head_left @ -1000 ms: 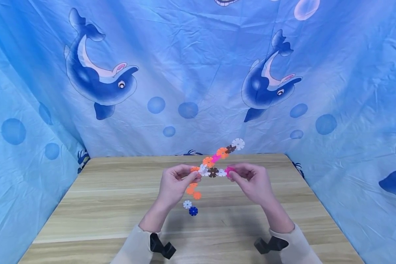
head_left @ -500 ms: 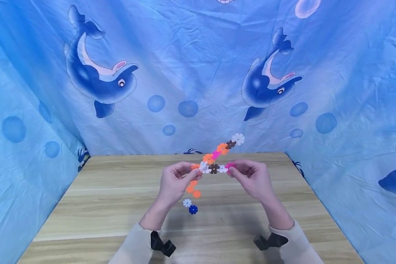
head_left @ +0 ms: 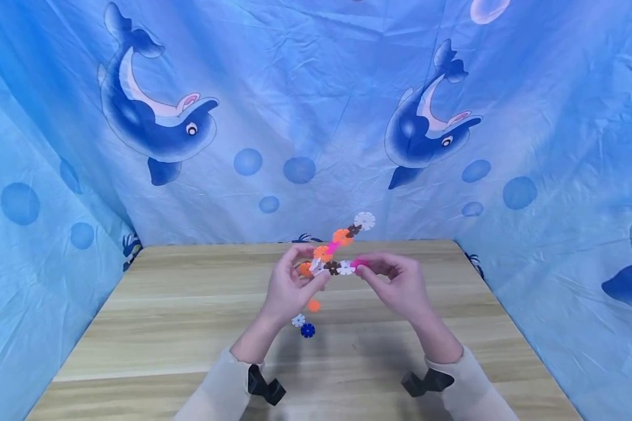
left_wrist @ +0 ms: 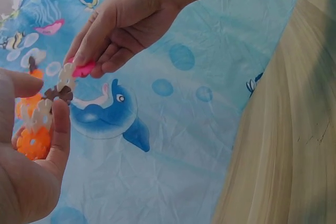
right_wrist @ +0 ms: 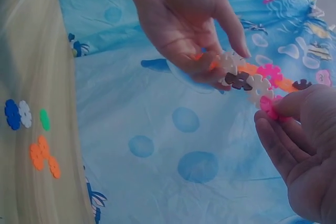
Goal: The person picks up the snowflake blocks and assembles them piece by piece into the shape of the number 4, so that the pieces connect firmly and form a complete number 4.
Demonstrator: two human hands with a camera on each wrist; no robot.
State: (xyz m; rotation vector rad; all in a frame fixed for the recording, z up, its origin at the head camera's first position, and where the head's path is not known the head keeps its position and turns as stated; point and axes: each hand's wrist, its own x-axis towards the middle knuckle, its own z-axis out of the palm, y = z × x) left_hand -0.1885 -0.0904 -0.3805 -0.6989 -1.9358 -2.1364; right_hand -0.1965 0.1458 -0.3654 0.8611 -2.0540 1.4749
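Several notched plastic snowflake discs are joined in a branching chain, held above the table between both hands. The right hand (head_left: 398, 286) pinches the bright pink disc (right_wrist: 268, 106) at one end, beside a white disc (head_left: 346, 267). Around the other part curls the left hand (head_left: 288, 287), its thumb close to the brown disc (left_wrist: 59, 94) and an orange disc (left_wrist: 34, 142) against its fingers. Another branch rises away at a slant through an orange disc (head_left: 342, 237) to a white end disc (head_left: 364, 221). Part of the chain is hidden behind the left hand.
Loose discs lie on the wooden table (head_left: 163, 327) below the left hand: a blue disc (head_left: 308, 330), a white disc (head_left: 298, 320), a green disc (right_wrist: 44, 119) and orange discs (right_wrist: 39, 153). A blue dolphin-print cloth (head_left: 321, 117) hangs behind the table and at its sides.
The chain has shifted a little to the left. The left hand has moved slightly right along it, with its fingers spread farther around the discs. The right hand keeps its pinch on the pink disc.
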